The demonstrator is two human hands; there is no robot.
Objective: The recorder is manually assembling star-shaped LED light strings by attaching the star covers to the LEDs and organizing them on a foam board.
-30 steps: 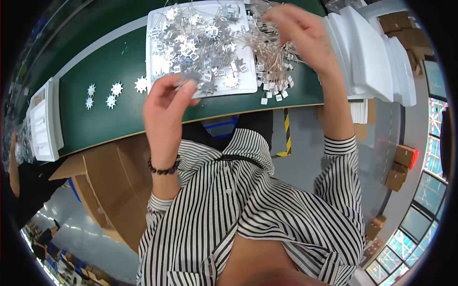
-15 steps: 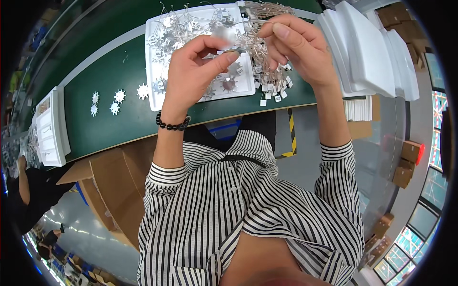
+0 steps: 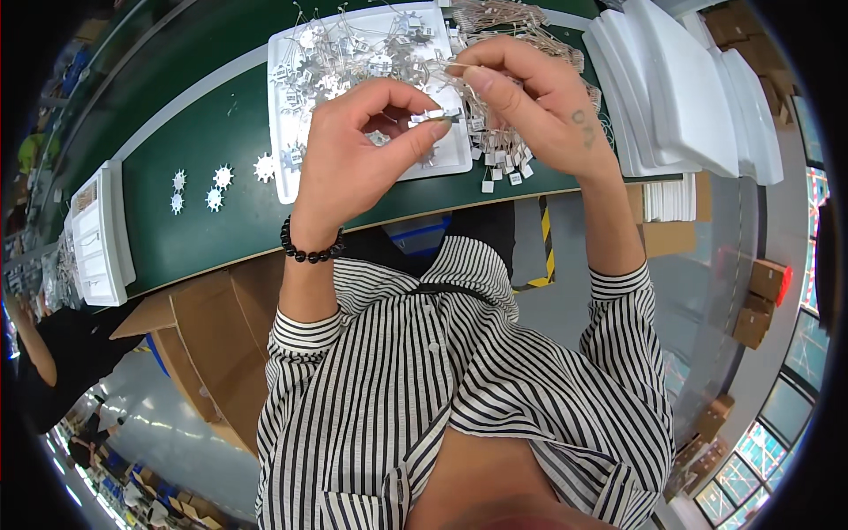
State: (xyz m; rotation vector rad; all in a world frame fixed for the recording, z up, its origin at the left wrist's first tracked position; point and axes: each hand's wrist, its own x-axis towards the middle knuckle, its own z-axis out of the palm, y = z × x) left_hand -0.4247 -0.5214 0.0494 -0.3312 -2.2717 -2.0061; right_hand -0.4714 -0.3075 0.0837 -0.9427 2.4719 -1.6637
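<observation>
Both hands pinched over the white tray

The left hand (image 3: 349, 159) is curled, thumb and forefinger closed on a small silver piece (image 3: 435, 116) with thin projections, above the right part of the white tray (image 3: 288, 187). The right hand (image 3: 543, 115) is half closed, thumb and index fingertip nipping a thin cord (image 3: 456, 64) just above that piece; whether cord and piece touch is unclear. Beneath the right hand, white-tagged cords (image 3: 499, 163) lie bunched on the green table (image 3: 247, 124), beside the tray.
</observation>
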